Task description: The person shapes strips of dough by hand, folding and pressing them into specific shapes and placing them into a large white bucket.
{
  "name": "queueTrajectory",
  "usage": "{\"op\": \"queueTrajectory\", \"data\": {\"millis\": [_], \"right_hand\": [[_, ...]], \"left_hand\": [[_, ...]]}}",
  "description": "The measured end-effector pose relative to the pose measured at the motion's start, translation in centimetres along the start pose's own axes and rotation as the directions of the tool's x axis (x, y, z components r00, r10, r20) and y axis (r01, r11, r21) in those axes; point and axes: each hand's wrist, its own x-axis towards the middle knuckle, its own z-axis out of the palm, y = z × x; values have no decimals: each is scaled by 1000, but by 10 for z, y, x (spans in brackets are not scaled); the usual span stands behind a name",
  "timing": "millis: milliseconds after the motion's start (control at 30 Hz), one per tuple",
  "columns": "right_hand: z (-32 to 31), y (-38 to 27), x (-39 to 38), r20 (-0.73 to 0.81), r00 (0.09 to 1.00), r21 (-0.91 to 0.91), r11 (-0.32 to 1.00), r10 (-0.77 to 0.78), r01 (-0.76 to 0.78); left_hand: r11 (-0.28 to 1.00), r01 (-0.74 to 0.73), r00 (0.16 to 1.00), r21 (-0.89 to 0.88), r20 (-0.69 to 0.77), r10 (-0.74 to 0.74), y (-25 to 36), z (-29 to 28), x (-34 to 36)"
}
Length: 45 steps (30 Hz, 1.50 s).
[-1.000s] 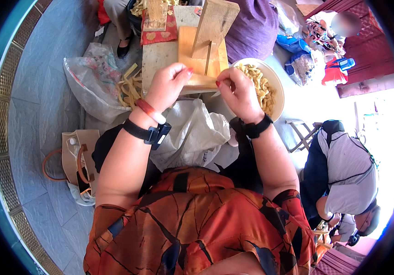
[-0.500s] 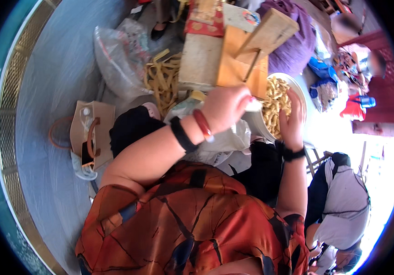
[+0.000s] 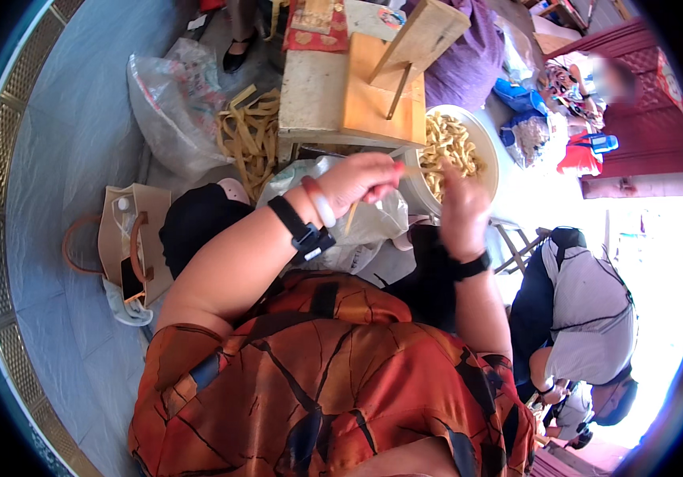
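Note:
My left hand (image 3: 361, 181) is closed on a thin pale-yellow strip (image 3: 352, 216); one end hangs below the hand and another part points toward my right hand. Motion blurs my right hand (image 3: 465, 211), raised in front of a white basin (image 3: 492, 171), so its grip is unclear. Twisted pale-yellow pieces (image 3: 449, 143) fill the basin. Beyond my left hand, an orange wooden board (image 3: 361, 95) lies on a small table (image 3: 306, 95). It bears a block of wood (image 3: 425, 40) and a thin rod (image 3: 399, 91).
Long flat yellowish strips (image 3: 250, 135) lie heaped left of the table, beside a clear plastic bag (image 3: 174, 119). A white plastic bag (image 3: 385, 219) sits below my hands. A beige handbag (image 3: 159, 246) stands at left. Another person (image 3: 592, 318) is bent over at right.
My left hand has drawn back from the wooden board's edge. My right hand has moved off the basin's contents, toward me. The whole view has shifted somewhat.

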Motion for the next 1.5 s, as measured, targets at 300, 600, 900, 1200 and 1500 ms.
{"op": "queueTrajectory", "data": {"millis": [300, 600, 900, 1200, 1500], "right_hand": [[18, -45, -10, 5, 989, 565, 816, -148, 119], [14, -31, -4, -142, 989, 396, 913, -50, 103], [39, -28, 1, 479, 752, 877, -214, 453, -429], [20, -41, 9, 372, 897, 847, 309, 238, -433], [24, -28, 1, 95, 981, 697, 692, 171, -188]], "left_hand": [[-165, -425, 695, 890, 438, 570, 6, 10, -4], [813, -127, 952, 569, 299, -61, 4, -5, -1], [874, -304, 953, 378, 136, 272, 0, 15, -5], [135, -365, 755, 921, 207, 622, 5, 10, -7], [969, -222, 968, 112, -95, 233, -16, 6, -1]]}}
